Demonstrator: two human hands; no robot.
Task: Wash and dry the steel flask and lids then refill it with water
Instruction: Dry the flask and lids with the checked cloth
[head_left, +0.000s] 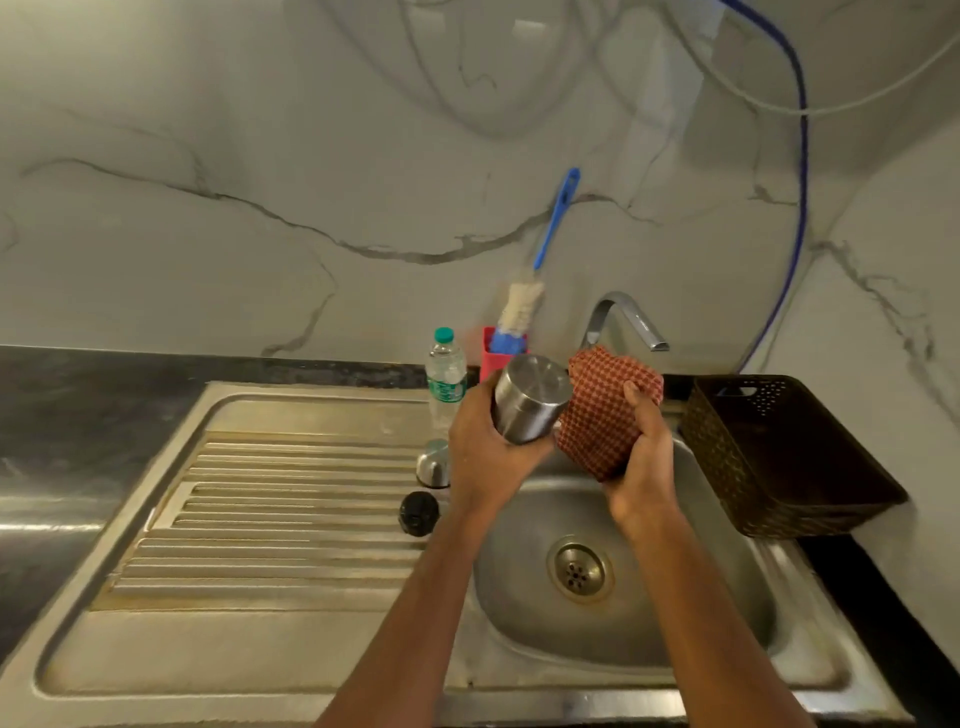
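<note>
Gripping the cylindrical brushed-steel flask (530, 400), tilted base-up above the round steel sink basin (675, 597): left hand (483, 457), fingers curled round it | right hand (644, 467) clutches a bunched red checked cloth (608, 415) against the flask's side | domed steel lid (432, 463) and round black lid (418, 513) sit apart on the ribbed drainboard (260, 519), just left of the basin

Both bare forearms reached up from the near edge, converging toward the far middle. The left hand (485, 457) was curled round the flask (530, 397) and held it tilted. Just to its right, the right hand (647, 462) gripped a bunched cloth (597, 415), its thumb laid over the cloth, which touched the flask's side.
</note>
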